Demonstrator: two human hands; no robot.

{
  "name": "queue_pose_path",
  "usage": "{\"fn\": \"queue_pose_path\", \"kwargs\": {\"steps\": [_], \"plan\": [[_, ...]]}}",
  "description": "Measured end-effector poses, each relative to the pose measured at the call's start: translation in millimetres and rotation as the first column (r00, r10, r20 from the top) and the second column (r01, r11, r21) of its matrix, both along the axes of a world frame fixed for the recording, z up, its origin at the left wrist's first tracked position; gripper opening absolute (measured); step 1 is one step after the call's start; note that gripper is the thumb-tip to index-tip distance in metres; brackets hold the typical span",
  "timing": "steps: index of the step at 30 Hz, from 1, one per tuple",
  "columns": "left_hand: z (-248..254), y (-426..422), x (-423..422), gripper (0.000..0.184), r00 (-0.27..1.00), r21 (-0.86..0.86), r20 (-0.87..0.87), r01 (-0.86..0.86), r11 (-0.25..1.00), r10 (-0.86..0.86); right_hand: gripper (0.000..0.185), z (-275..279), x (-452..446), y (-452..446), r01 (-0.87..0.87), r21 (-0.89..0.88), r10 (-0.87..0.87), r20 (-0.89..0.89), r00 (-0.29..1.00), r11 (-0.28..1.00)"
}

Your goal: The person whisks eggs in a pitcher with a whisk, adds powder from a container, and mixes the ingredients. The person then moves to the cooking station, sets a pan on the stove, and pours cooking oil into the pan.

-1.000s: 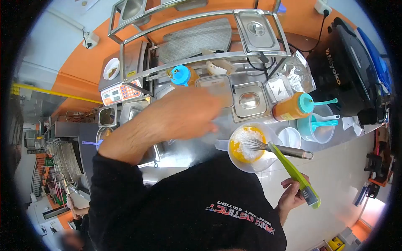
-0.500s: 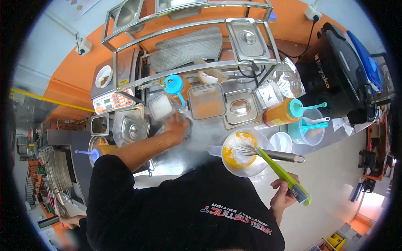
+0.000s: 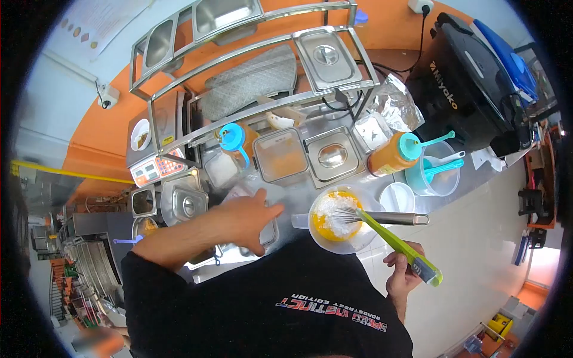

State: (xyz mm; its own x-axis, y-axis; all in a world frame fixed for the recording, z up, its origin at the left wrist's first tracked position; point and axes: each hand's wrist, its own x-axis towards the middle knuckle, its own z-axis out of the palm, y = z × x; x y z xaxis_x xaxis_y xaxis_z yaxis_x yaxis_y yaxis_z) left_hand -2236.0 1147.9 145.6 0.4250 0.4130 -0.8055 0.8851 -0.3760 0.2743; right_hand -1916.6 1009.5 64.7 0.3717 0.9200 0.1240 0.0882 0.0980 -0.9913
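Right hand (image 3: 400, 278) holds the green tool (image 3: 388, 237) by its thick grey-and-green end, thumb and fingers pinched on it, out past the near side of the jug (image 3: 358, 241). To hold it well, a light but firm pinch seems enough; its thin end would best be kept from bearing on the whisk (image 3: 385, 218), which leans loosely and could roll or tip. The thin end lies up and inward from the hand, over the jug, where it crosses the whisk handle; whether the two touch, I cannot tell.

The whisk's wires sit in white powder (image 3: 331, 207) and yellow mix inside the jug. Just beyond the whisk handle is a white tub (image 3: 397, 197), then an orange bottle (image 3: 387, 158) and a clear bucket (image 3: 450, 180) with teal handles in it.

Left hand (image 3: 243, 218) is well apart from the tool, across the jug, with fingers spread and nothing seen in its grip. It is over the counter (image 3: 296, 198); contact is unclear. Beyond it stand a clear box (image 3: 282, 155) and a blue-capped bottle (image 3: 233, 136).
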Motion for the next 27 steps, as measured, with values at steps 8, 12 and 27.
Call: {"fn": "queue_pose_path", "kwargs": {"steps": [8, 12, 27], "plan": [[9, 79, 102, 0.07, 0.425, 0.333, 0.905, -0.678, 0.655, -0.02, 0.027, -5, 10, 0, -0.062, 0.048, 0.06, 0.049, 0.997, 0.997], [-73, 114, 165, 0.076, 0.278, 0.191, 0.959, -0.768, 0.612, 0.049, 0.027, 3, 13, -2, 0.023, 0.053, -0.024, 0.032, 0.999, 0.998], [-192, 154, 199, 0.089, 0.231, 0.114, 0.938, -0.908, 0.403, 0.257, 0.02, 7, 11, -4, 0.051, -0.01, -0.052, -0.072, 0.996, 0.999]]}}
